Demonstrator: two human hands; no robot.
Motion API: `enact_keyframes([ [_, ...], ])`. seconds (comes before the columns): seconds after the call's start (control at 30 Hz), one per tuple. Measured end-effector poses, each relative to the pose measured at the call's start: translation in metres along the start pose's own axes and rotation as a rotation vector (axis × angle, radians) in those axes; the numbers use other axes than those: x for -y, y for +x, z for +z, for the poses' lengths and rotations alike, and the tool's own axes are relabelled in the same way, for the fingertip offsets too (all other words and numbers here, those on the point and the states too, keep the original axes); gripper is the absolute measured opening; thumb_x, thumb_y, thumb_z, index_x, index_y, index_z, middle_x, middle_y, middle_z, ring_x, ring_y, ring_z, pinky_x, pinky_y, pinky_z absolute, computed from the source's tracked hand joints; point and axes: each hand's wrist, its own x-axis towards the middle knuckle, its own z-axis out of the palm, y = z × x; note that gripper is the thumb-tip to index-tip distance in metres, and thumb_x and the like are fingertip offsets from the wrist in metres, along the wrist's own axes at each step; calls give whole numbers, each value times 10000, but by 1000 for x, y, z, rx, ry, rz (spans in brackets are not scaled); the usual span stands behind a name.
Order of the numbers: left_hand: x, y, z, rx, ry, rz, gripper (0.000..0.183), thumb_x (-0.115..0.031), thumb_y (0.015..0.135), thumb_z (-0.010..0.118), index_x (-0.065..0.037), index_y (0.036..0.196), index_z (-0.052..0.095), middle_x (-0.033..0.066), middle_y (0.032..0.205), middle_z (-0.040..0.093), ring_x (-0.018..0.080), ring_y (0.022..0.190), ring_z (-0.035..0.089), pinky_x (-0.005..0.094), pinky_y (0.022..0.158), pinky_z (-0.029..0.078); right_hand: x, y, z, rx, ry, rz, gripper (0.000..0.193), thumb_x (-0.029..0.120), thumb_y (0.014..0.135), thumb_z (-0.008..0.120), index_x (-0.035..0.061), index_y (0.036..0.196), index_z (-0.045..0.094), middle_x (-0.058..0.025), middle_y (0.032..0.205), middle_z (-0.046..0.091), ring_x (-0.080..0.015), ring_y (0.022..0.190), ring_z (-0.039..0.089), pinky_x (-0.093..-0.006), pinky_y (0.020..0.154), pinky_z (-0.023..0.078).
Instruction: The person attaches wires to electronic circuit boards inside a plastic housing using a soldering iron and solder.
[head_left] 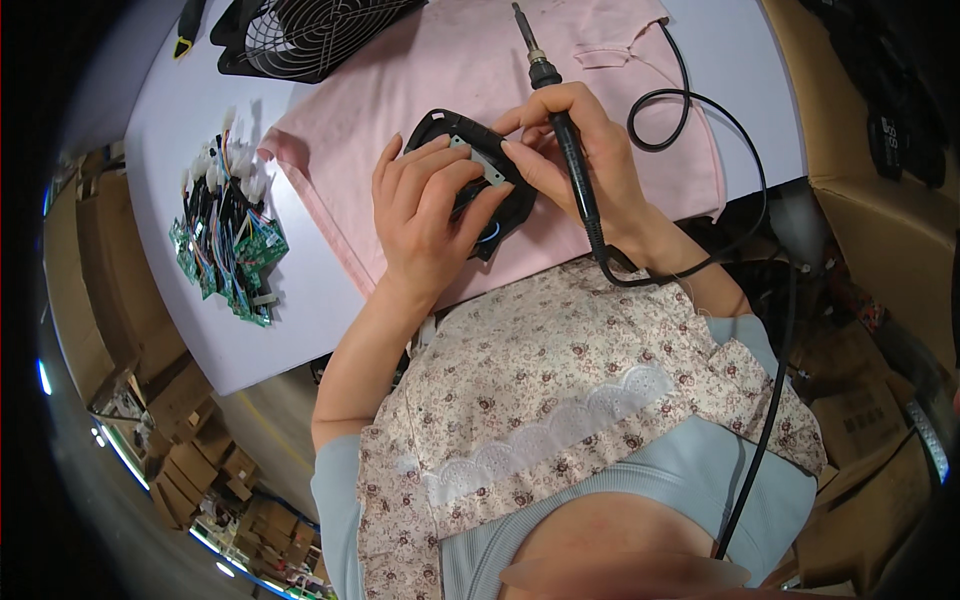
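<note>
A black plastic housing (517, 208) is held tilted over the pink cloth, close to the table's near edge. My left hand (425, 205) grips it, fingers bent across its left side and thumb over its lower part. Within the housing shows a small flat grey-green plate (490, 168) with holes, partly covered by my fingers. A bit of blue wire (489, 233) loops near the bottom. My right hand (590, 150) holds a soldering iron (575, 165), its tip pointing away from me. The thumb and a finger of that hand also reach the housing's right edge.
Left on the white table (160, 130) lies a bundle of green circuit boards (225, 250) with wires and white connectors. A black fan with wire guard (310, 35) stands far left on the pink cloth (345, 150). The iron's black cable (735, 118) loops right. Cardboard boxes (850, 225) stand beside the table.
</note>
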Motion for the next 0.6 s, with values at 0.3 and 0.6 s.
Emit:
enact_keyframes([
  [0.3,3,-2,3,-22,-39,-50,327,-193,714,908,-110,950,697,49,1013,723,273,1035,685,536,1072,447,0,-2,-1,17,18,33,251,39,887,761,65,1070,591,-7,815,659,-65,687,644,-228,611,500],
  [0.6,-2,7,4,-3,32,-81,305,-169,716,904,-83,938,714,56,1005,727,271,964,665,534,1038,468,3,0,-6,88,-67,66,294,-16,906,750,37,1131,569,-35,1004,699,-55,826,639,-211,749,538],
])
